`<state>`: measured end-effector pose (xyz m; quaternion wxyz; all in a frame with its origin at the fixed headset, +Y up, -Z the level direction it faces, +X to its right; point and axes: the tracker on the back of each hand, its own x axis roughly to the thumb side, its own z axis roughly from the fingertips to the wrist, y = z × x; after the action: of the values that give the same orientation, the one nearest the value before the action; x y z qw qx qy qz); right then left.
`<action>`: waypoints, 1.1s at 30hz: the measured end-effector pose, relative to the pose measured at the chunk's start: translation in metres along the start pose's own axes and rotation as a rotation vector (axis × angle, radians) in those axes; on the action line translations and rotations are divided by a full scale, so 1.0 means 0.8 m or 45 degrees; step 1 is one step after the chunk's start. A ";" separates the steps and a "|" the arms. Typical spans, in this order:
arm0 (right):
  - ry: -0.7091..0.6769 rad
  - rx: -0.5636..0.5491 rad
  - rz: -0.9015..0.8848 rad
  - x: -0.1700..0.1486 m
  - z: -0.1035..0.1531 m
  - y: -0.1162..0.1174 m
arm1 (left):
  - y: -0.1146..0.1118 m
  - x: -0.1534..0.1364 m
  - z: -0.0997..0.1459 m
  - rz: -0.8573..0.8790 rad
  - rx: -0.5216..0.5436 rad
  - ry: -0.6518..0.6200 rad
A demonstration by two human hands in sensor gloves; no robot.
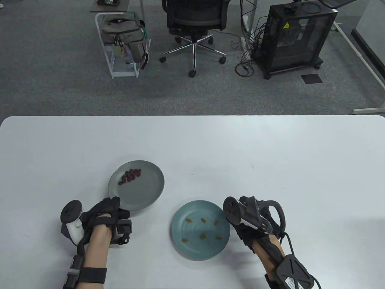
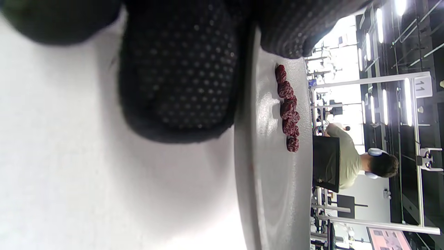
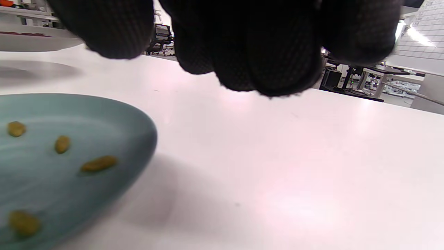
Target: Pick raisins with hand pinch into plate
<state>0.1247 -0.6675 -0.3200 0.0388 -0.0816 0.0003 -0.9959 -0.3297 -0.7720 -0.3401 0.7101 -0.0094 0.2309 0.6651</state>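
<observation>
A grey plate (image 1: 147, 186) holds a cluster of several dark red raisins (image 1: 130, 175). My left hand (image 1: 117, 207) grips its near-left rim, thumb on top. The left wrist view shows a finger (image 2: 180, 76) beneath the rim of the plate (image 2: 270, 180), with the raisins (image 2: 288, 111) beyond. A blue plate (image 1: 198, 250) holds several scattered yellow raisins (image 1: 203, 220). My right hand (image 1: 239, 233) hovers just off its right edge, mostly under the tracker. In the right wrist view its fingers (image 3: 263, 52) hang bunched together above the table beside the blue plate (image 3: 138, 139); nothing shows between them.
The two plates sit close together near the white table's front (image 1: 270, 168). A tiny dark speck (image 1: 191, 174) lies on the table beyond the blue plate. An office chair (image 1: 194, 27), a cart and a black cabinet stand on the floor past the table's far edge.
</observation>
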 end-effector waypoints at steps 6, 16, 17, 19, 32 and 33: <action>0.022 -0.076 -0.063 -0.016 0.002 0.009 | 0.010 -0.007 -0.004 -0.007 0.041 0.047; 0.021 -0.122 -0.120 -0.026 0.008 0.026 | 0.029 -0.017 -0.009 -0.014 0.086 0.106; 0.023 -0.123 -0.123 -0.026 0.008 0.027 | 0.029 -0.017 -0.009 -0.009 0.092 0.107; 0.026 -0.120 -0.126 -0.027 0.009 0.029 | 0.031 -0.018 -0.008 -0.014 0.103 0.117; 0.008 -0.151 -0.134 -0.024 0.011 0.034 | 0.034 -0.016 -0.006 -0.027 0.120 0.174; 0.006 -0.147 -0.133 -0.023 0.010 0.035 | 0.034 -0.016 -0.007 -0.028 0.122 0.177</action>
<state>0.1466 -0.6941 -0.3150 -0.0179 -0.0813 0.0536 -0.9951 -0.3574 -0.7827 -0.3324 0.6993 -0.0241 0.3112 0.6431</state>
